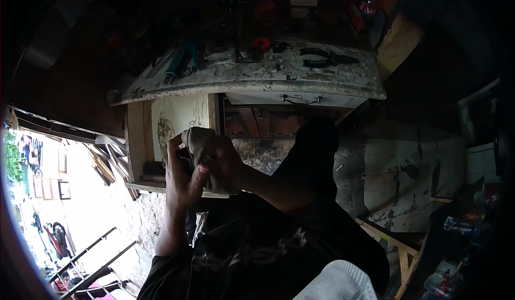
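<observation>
Both hands are together over an open drawer [182,109] that sticks out below the workbench. My right hand [228,163] is closed on a crumpled pale cloth [198,140], part of which hangs below the fingers. Around the cloth's left side curls my left hand [185,184], its thumb pointing up toward the cloth. A small dark object [185,156] shows between the left fingers and the cloth; it is mostly covered and too dim to name.
On the worn workbench [247,80] lie pliers [327,58], a turquoise-handled tool [179,61] and a red ring [262,44]. A closed drawer with a metal handle [300,100] is to the right. Wood strips [102,163] lean at left; a wooden frame [389,238] stands lower right.
</observation>
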`<action>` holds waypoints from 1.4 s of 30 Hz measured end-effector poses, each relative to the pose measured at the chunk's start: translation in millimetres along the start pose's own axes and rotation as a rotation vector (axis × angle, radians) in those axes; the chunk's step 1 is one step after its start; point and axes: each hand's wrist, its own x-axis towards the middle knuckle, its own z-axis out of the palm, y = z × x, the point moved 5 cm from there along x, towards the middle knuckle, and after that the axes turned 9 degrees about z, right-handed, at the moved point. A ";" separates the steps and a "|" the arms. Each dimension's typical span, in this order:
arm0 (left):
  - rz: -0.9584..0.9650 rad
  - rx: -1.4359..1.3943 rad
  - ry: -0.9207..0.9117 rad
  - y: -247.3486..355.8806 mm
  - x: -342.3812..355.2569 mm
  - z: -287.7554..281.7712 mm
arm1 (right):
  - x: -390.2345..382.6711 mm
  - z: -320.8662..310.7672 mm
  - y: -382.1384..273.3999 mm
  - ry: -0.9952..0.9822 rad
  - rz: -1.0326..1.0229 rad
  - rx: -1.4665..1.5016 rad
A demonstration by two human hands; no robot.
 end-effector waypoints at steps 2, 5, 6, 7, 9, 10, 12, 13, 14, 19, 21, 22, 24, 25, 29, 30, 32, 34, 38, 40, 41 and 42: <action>-0.093 0.001 -0.038 -4.4 -4.6 3.9 | -1.5 -4.0 11.8 0.059 0.146 0.149; -0.145 -0.058 0.004 -2.0 -7.7 5.1 | 0.0 -15.0 15.9 0.217 0.099 -0.243; -0.157 -0.100 0.018 -0.6 -7.5 5.6 | 1.9 -17.6 15.6 0.228 0.092 -0.485; -0.195 -0.239 0.069 -0.2 -7.6 5.3 | 8.0 -22.2 20.6 0.193 0.188 -0.653; -0.058 -0.351 0.173 8.3 -2.8 1.1 | 8.6 -38.8 26.1 0.239 0.434 -0.317; -0.035 -0.429 0.209 10.3 -1.1 0.1 | 9.6 -41.9 20.5 0.258 0.408 -0.187; 0.003 -0.336 0.218 12.6 3.3 2.0 | 13.4 -44.0 0.0 0.192 0.223 -0.125; -0.044 -0.319 0.226 10.9 3.3 5.2 | 14.1 -39.8 -6.3 0.144 0.204 -0.220; -0.082 -0.308 0.225 9.9 2.8 8.8 | 13.8 -31.0 -13.2 0.095 0.129 -0.275; -0.043 -0.231 0.057 15.0 6.1 19.7 | 15.9 -5.6 -9.5 0.021 0.143 0.079; -0.081 -0.279 -0.019 17.8 5.9 18.9 | 18.1 -18.9 -19.8 0.020 -0.103 -0.010; -0.185 -0.392 -0.085 16.7 4.4 20.3 | 17.8 -33.1 -24.9 0.072 -0.193 0.010; -0.229 -0.441 -0.120 19.6 6.8 17.8 | 17.7 -59.4 -34.6 0.102 -0.318 0.055; -0.242 -0.506 -0.139 21.1 9.5 19.1 | 17.1 -73.0 -36.7 0.139 -0.273 0.049; -0.157 -0.721 0.013 28.6 29.5 21.7 | -1.2 -108.9 -42.6 0.346 0.096 -0.226; -0.137 -0.663 0.018 31.5 34.3 22.7 | -6.2 -113.5 -47.4 0.321 0.132 -0.322; -0.099 -0.532 -0.016 40.9 43.8 23.8 | -10.3 -122.3 -41.8 0.292 0.328 -0.354; 0.008 -0.494 -0.120 52.8 61.6 29.7 | -10.8 -129.7 -31.4 0.051 0.512 -0.348; 0.239 -0.307 -0.233 73.4 108.5 49.6 | -7.5 -142.4 9.5 -0.266 0.674 -0.565; 0.377 -0.003 -0.333 78.4 139.7 62.3 | -7.3 -147.8 30.0 -0.227 0.624 -0.474; 0.443 0.049 -0.344 80.8 153.8 72.1 | -9.3 -153.3 38.8 -0.218 0.584 -0.593; 0.513 0.094 -0.350 82.6 167.5 84.4 | -11.1 -158.6 49.1 -0.208 0.591 -0.680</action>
